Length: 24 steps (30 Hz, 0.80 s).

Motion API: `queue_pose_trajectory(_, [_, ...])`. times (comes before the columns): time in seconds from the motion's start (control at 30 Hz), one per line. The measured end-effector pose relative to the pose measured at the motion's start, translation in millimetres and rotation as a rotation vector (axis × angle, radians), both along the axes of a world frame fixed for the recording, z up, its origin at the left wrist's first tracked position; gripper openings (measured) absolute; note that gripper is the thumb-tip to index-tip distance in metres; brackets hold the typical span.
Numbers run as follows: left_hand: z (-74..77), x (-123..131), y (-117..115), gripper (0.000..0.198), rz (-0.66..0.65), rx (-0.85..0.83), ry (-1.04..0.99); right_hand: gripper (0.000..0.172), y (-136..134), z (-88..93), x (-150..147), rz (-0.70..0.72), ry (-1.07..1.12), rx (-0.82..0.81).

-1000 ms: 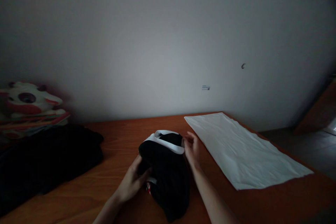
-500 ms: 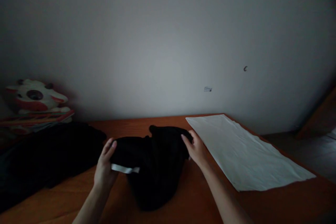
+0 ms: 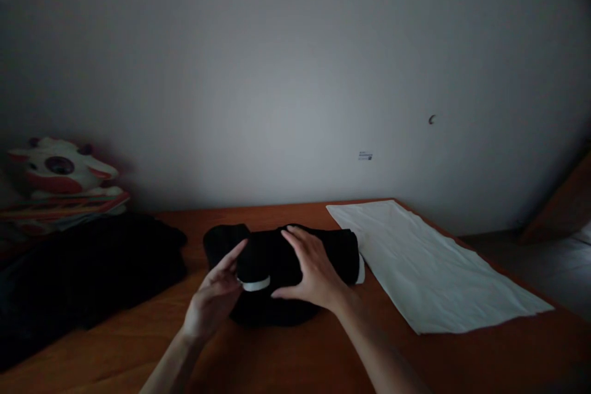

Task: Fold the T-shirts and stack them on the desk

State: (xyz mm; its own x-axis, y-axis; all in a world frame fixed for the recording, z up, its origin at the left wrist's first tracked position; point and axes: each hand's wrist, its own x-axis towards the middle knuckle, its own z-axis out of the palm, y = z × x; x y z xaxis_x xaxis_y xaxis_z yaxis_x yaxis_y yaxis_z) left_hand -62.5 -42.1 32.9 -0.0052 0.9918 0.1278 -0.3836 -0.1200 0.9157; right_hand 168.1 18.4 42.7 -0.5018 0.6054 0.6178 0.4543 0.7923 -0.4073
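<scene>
The right hand (image 3: 314,269) lies flat on top of the folded black garment (image 3: 339,245), fingers spread wide and gripping nothing. The left hand (image 3: 216,297) is also open, its fingers straight, and the fingertips (image 3: 237,250) touch the garment's left side just above a white band (image 3: 255,285). The garment rests on the tabletop (image 3: 300,357) near the far edge, about the middle. Just beside it, toward the right edge, a white cloth (image 3: 429,265) lies flat. A dark clothing pile (image 3: 83,277) sits at the left edge.

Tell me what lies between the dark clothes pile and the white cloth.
In the head view, a folded black garment lies on the table, right hand flat on it, left hand touching its near edge.
</scene>
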Motion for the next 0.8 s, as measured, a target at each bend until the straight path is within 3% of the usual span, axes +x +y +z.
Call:
queue_pose_trajectory(0.07, [-4.3,7,-4,0.083,-0.150,-0.034,0.101,0.106,-3,-2.6,-21,0.099,-0.069,-0.092])
queue_pose_trajectory(0.17, [-7.0,5,-6,0.078,-0.194,-0.020,0.158,0.067,0,-14.1,-38,0.117,-0.133,-0.216])
queue_pose_trajectory(0.23, [-6.0,-2,-2,0.060,-0.047,-0.007,0.190,0.047,3,-20.2,-41,0.098,-0.146,-0.281])
queue_pose_trajectory(0.3, [-5.0,-10,5,0.049,0.183,0.017,0.312,0.039,5,-23.1,-38,0.077,-0.152,-0.302])
queue_pose_trajectory(0.37, [-7.1,-18,13,0.048,0.427,0.073,0.550,0.046,8,-24.6,-32,0.019,-0.193,-0.261])
queue_pose_trajectory(0.43, [-13.7,-23,19,0.054,0.586,0.127,0.808,0.069,11,-27.1,-26,-0.101,-0.269,-0.230])
queue_pose_trajectory(0.5, [-23.5,-27,24,0.058,0.633,0.135,0.990,0.078,15,-31.2,-21,-0.229,-0.334,-0.282])
queue_pose_trajectory(0.57, [-33.3,-28,27,0.057,0.608,0.095,1.072,0.066,19,-36.3,-18,-0.293,-0.344,-0.360])
queue_pose_trajectory(0.67, [-41.7,-29,28,0.053,0.508,0.057,1.054,0.038,28,-44.7,-14,-0.281,-0.177,-0.422])
queue_pose_trajectory(0.8, [-42.2,-28,29,0.051,0.393,0.049,0.775,0.022,39,-57.5,-6,-0.262,0.460,-0.621])
